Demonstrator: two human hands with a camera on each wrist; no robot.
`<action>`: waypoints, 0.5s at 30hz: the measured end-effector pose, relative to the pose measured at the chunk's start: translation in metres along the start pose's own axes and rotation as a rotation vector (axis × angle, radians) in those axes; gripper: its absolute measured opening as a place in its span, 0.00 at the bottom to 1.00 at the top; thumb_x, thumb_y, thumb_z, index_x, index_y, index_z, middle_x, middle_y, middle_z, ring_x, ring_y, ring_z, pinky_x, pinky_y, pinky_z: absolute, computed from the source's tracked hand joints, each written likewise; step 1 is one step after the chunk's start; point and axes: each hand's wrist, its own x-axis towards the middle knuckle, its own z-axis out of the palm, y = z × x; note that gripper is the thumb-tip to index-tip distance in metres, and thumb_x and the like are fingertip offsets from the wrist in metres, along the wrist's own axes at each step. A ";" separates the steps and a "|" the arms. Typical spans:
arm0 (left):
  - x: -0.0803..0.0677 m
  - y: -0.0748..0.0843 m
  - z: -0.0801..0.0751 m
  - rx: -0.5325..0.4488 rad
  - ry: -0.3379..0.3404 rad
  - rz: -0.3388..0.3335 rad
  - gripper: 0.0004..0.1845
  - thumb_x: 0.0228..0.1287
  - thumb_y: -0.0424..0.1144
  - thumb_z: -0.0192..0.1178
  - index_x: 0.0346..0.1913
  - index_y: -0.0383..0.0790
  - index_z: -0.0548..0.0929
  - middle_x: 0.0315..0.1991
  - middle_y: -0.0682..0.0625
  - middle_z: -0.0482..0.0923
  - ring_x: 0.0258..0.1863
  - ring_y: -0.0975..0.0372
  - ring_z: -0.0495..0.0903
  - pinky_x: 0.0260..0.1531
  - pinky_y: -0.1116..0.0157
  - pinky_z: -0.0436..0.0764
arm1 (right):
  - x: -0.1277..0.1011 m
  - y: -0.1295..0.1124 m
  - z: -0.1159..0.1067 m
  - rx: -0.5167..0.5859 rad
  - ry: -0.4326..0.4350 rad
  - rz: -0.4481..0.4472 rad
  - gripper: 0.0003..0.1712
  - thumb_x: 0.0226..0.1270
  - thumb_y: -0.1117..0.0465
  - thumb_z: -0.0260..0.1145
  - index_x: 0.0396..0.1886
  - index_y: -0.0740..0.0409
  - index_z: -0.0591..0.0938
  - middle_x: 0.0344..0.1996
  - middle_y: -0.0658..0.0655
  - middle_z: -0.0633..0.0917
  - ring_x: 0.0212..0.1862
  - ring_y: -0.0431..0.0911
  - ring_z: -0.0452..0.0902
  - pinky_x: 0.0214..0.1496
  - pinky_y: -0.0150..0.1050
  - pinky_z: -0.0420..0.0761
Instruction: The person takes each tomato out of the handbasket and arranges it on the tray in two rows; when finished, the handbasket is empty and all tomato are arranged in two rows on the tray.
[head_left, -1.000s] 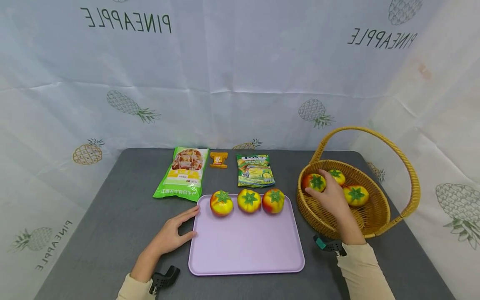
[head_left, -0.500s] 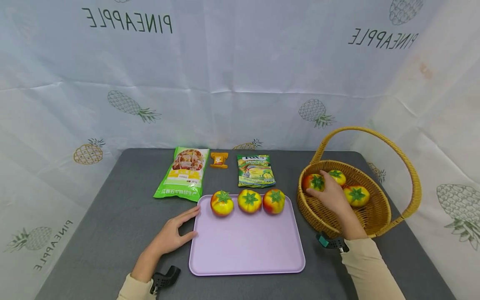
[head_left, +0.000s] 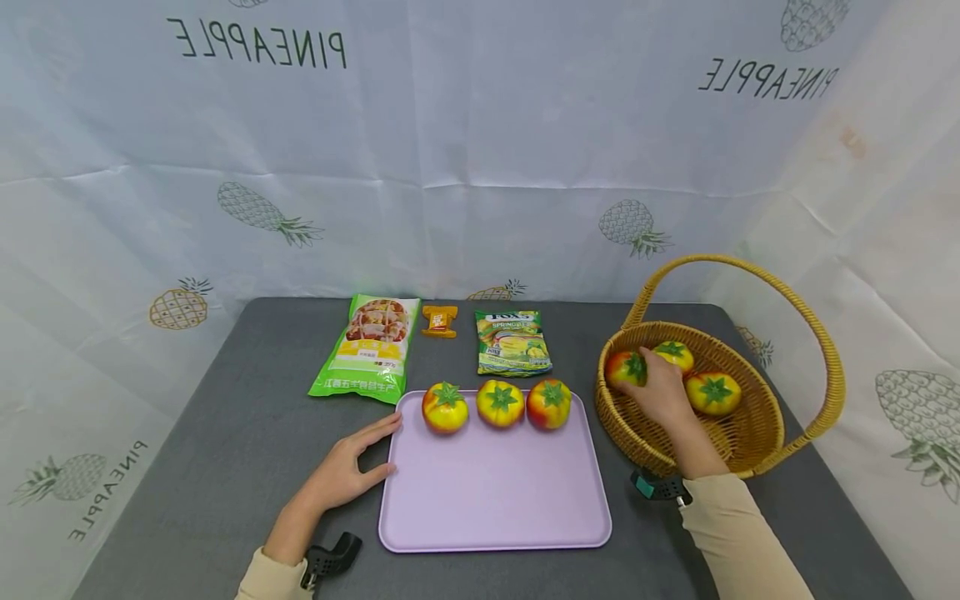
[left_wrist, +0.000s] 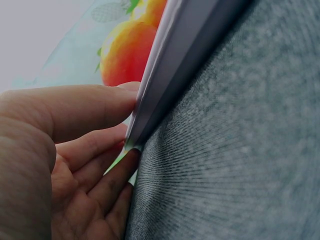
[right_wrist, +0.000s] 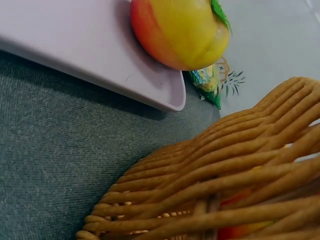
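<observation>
The right hand is down inside the wicker basket with its fingers wrapped over the reddish tomato at the basket's left side, so the grip looks closed on that one, though the palm hides how much of it is really caught. Two more tomatoes sit in there too, one touching the hand at the back and one just beside it on the right.

What could go wrong, I'd say: the tomato is round and smooth-looking, and the grip seems to come from above and the side, so it could roll out of the fingers and drop back in the basket. The tall basket handle arches right over that spot, and a wrist lifting straight up might clip the rim or nudge the neighbours. The basket could also tip or slide on the desk if the rim gets dragged.

Pose-wise, the right forearm comes in from the lower right, wrist bent down over the near rim. The left hand lies flat on the desk, fingers relaxed and holding nothing, with fingertips touching the left edge of the purple tray. Three tomatoes are lined up along the tray's far edge.
</observation>
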 end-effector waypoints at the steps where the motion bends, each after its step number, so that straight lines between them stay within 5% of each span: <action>1: 0.000 0.000 0.000 0.000 0.000 -0.001 0.31 0.57 0.43 0.66 0.65 0.41 0.73 0.67 0.50 0.68 0.67 0.59 0.66 0.62 0.55 0.70 | 0.000 0.000 0.000 -0.006 0.006 -0.005 0.42 0.63 0.59 0.64 0.68 0.77 0.57 0.65 0.79 0.61 0.63 0.74 0.53 0.64 0.66 0.58; 15: 0.000 0.002 0.000 -0.003 -0.009 -0.018 0.31 0.57 0.44 0.66 0.65 0.42 0.73 0.68 0.51 0.68 0.68 0.62 0.65 0.62 0.53 0.69 | 0.001 0.003 0.001 -0.060 0.017 -0.023 0.40 0.61 0.56 0.66 0.63 0.78 0.63 0.61 0.81 0.65 0.62 0.73 0.56 0.62 0.64 0.56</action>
